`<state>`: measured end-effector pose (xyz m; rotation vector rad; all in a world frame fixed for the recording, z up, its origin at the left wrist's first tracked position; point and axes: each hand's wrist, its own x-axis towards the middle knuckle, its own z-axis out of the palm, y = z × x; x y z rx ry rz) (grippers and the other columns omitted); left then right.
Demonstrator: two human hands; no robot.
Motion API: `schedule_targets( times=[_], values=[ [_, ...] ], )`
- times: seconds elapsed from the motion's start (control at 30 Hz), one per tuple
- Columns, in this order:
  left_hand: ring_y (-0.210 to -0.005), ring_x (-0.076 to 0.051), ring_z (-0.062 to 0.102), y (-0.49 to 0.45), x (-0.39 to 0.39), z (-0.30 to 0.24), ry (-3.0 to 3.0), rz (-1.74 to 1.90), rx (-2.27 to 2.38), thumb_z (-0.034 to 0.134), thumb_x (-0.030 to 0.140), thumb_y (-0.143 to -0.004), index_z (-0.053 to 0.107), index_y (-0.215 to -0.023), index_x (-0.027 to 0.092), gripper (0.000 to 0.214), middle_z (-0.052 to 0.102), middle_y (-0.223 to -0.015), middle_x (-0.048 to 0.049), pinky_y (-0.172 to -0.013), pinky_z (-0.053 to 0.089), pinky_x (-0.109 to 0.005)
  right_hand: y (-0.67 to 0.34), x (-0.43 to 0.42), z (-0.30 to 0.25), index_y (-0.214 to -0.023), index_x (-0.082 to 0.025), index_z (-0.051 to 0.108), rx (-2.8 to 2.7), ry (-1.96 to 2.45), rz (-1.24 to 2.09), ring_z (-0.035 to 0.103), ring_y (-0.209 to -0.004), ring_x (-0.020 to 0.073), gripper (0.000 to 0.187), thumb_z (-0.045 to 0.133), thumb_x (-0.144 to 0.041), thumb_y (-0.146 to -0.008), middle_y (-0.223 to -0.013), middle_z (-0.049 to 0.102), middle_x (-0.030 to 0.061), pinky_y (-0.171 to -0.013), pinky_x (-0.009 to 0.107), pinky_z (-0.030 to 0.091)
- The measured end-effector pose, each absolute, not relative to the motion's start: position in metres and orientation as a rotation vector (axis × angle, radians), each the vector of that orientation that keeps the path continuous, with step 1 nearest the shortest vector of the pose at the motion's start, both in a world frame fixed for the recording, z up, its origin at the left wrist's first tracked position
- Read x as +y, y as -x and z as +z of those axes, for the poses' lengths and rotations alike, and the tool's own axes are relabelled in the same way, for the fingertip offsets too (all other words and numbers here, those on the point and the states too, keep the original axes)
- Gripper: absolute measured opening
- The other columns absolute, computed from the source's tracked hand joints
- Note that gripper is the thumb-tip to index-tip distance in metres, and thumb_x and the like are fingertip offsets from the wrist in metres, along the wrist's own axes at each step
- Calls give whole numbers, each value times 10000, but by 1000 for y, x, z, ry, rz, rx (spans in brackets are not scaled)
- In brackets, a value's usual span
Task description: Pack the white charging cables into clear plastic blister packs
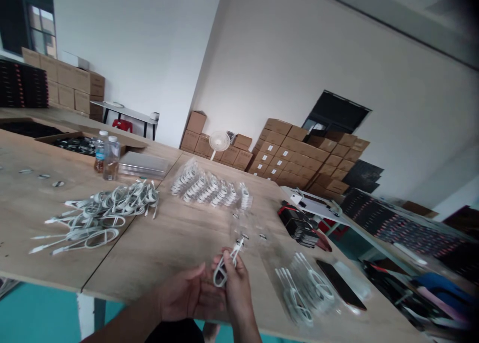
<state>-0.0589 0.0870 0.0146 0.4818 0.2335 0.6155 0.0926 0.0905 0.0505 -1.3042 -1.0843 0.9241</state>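
A white charging cable (pixel 219 279), looped into a small coil, is pinched between the thumb and fingers of my right hand (pixel 239 285) over the table's near edge. Its plug ends point up and away from me. Just left of it, my left hand (pixel 185 290) is open, palm turned toward the coil, fingers reaching close under it; whether they touch it I cannot tell. A loose heap of white cables (pixel 108 210) lies to the left. Rows of bagged cable coils (pixel 209 188) lie farther back in the middle.
Plastic-bagged cables (pixel 299 293) and a dark phone (pixel 340 283) lie at the right. A stack of dark packs (pixel 299 225) sits beyond them. Two bottles (pixel 111 158) stand at the back left beside flat silver sheets (pixel 144 164). Cardboard boxes (pixel 288 153) line the wall.
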Motion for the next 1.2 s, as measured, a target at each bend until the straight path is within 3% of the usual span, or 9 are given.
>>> schedule_targets(
  times=[0.07,0.13,0.33,0.47,0.63,0.8,0.93,1.07,1.2],
  values=[
    [-899,-218,677,65,96,9,-449,728,309,573,458,-876,623,-1074,142,377,698,-998,-136,-732,493,-301,-118,105,58,-937,-172,647,-1230,1445,641,642,-607,187,548,551,-681,-757,-682,682,26,-550,282,485],
    [-843,-190,677,70,104,2,-420,875,409,634,350,-853,638,-1020,150,260,703,-934,-98,-736,487,-290,-146,123,65,-972,-174,647,-1277,1528,539,647,-634,202,504,552,-627,-773,-694,680,26,-579,295,470],
    [-695,-138,631,66,110,0,-597,923,426,710,257,-778,663,-815,116,154,673,-803,-57,-650,458,-245,-192,178,63,-1057,-182,626,-1437,1832,550,571,-477,138,281,534,-395,-899,-556,589,-56,-546,276,454],
    [-680,-132,619,64,109,3,-586,926,425,725,274,-756,659,-798,119,173,671,-796,-54,-642,456,-244,-194,195,58,-890,-157,619,-1509,1975,539,562,-528,94,254,540,-394,-935,-682,616,-40,-585,267,488],
    [-792,-168,652,67,115,-7,-511,934,417,717,260,-765,632,-881,129,194,675,-862,-69,-716,479,-282,-185,173,62,-732,-222,586,-1592,1941,415,625,-516,173,239,460,-334,-901,-550,610,-6,-585,288,420],
    [-802,-161,651,56,125,-4,-322,1058,567,705,273,-791,468,-1215,203,491,652,-901,-40,-730,480,-293,-151,112,59,-836,-263,617,-1716,1835,389,652,-595,210,271,473,-491,-861,-612,664,6,-596,292,402],
    [-812,-167,657,43,128,11,-307,1197,680,720,224,-764,257,-1411,256,797,634,-1019,-52,-671,471,-265,-111,67,56,-764,-261,623,-1751,1644,584,604,-544,198,333,498,-560,-843,-576,644,3,-567,287,402],
    [-717,-141,650,41,124,12,-369,1389,750,746,107,-657,416,-1353,273,789,612,-1127,-50,-646,471,-261,-88,48,51,-696,-234,588,-1593,1538,953,578,-524,173,382,569,-603,-791,-543,610,-14,-543,265,422],
    [-673,-154,617,50,111,3,-523,1434,748,765,210,-639,691,-997,194,366,671,-897,-24,-647,463,-282,-84,49,47,-734,-226,517,-1279,1544,1258,515,-398,145,428,586,-648,-735,-500,564,-47,-404,243,381]
  ],
)
